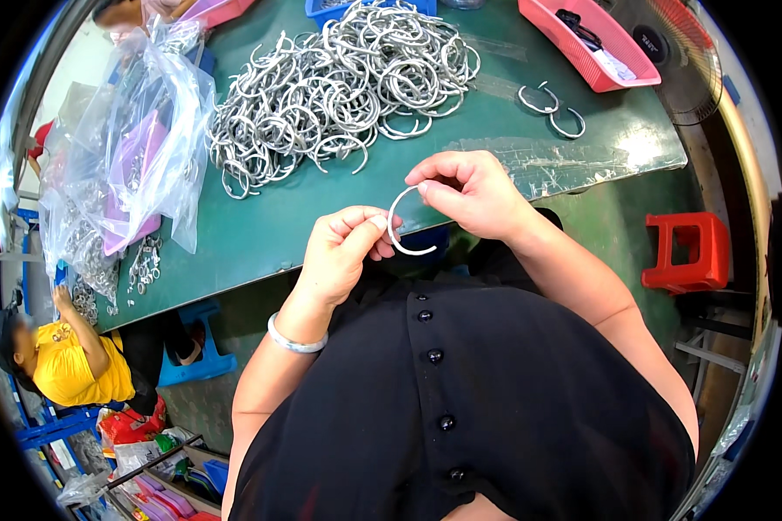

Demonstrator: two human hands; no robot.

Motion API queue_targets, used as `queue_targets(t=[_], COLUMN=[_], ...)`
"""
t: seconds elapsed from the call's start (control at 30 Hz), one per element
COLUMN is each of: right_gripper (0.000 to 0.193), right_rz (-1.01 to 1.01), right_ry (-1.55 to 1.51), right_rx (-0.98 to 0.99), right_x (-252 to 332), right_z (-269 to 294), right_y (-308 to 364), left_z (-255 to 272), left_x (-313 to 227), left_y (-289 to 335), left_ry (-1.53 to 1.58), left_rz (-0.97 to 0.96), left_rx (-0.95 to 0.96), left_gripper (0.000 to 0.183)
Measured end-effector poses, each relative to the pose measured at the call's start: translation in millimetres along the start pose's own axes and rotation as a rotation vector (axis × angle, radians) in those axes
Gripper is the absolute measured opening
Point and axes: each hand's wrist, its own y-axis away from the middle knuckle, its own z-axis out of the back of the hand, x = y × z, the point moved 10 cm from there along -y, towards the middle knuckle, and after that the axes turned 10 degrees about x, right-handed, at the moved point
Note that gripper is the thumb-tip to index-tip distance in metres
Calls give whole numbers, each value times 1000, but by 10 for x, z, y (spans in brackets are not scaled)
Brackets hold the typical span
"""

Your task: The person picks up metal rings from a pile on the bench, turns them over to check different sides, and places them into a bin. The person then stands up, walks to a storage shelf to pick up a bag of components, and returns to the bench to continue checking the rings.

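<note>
Both hands pinched one open metal ring [399, 227] over the green table [321, 208] edge: left hand [343, 252] fingers closed on its lower end, right hand [469, 195] thumb-forefinger clamped on top. Ring pile [339, 87] lay well apart.

Blue bin [321, 9]: upper edge is cutting it off, contents too small to tell. Pink tray [593, 43]: top corner is running out of frame. Clear plastic bag [130, 148]: creased film is blurring the pieces inside. Ring pile [339, 87]: lower rings are lying hidden under upper ones. Fan [682, 61]: the rim is cropping it.
</note>
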Motion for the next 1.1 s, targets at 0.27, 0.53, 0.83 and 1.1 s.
queue_targets(t=[0.27,0.53,0.83,1.1], right_gripper=[15,14,13,16], right_rz=[9,73,84,73], right_ry=[118,245,285,357], right_rx=[-22,-13,7,-15], right_x=[136,286,329,353], right_z=[-10,-84,-130,-102], right_y=[16,-14,-39,-59], left_z=[7,39,55,53], left_x=[40,114,135,136], left_y=[-15,-55,-62,-72], left_ry=[58,89,129,143], left_rz=[20,55,37,22], left_rx=[5,16,35,35], left_gripper=[18,19,19,19])
